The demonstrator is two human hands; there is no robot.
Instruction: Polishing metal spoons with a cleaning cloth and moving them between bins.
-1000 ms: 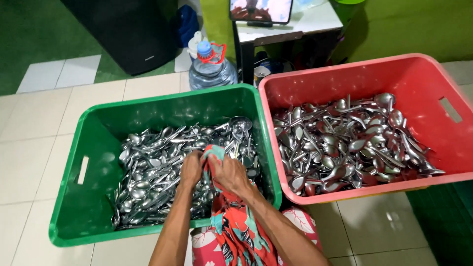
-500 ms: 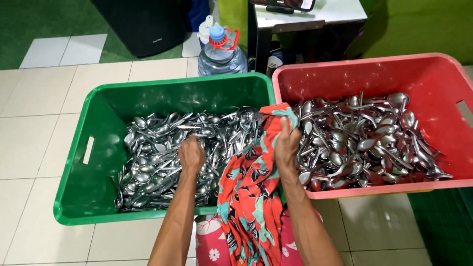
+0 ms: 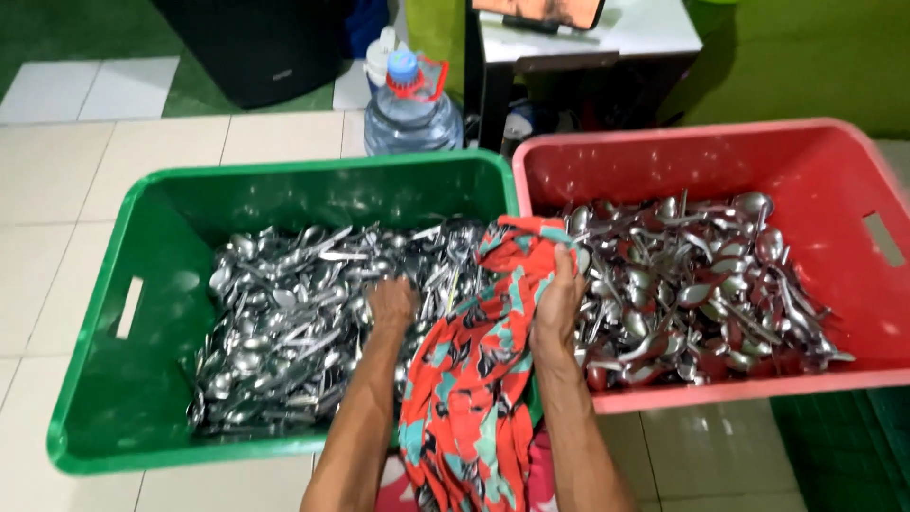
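A green plastic crate [image 3: 142, 237] holds a heap of metal spoons [image 3: 284, 313]. Beside it on the right, a red crate [image 3: 834, 190] holds several more spoons [image 3: 701, 284]. My left hand [image 3: 391, 305] reaches down into the green crate's spoons, fingers curled among them; whether it grips one is hidden. My right hand [image 3: 559, 303] is closed on a red and teal patterned cloth [image 3: 474, 379] over the wall between the two crates. The cloth hangs down toward my lap.
A large clear water bottle [image 3: 410, 109] with a blue cap stands behind the green crate. A small white table [image 3: 607, 38] with a dark screen on it is behind the red crate. A black box [image 3: 251, 47] sits at the back left. The floor is pale tile.
My right hand lifted the cloth out of the green crate and carried it right to the crate divider. My left hand let go of the cloth and stays in the spoons.
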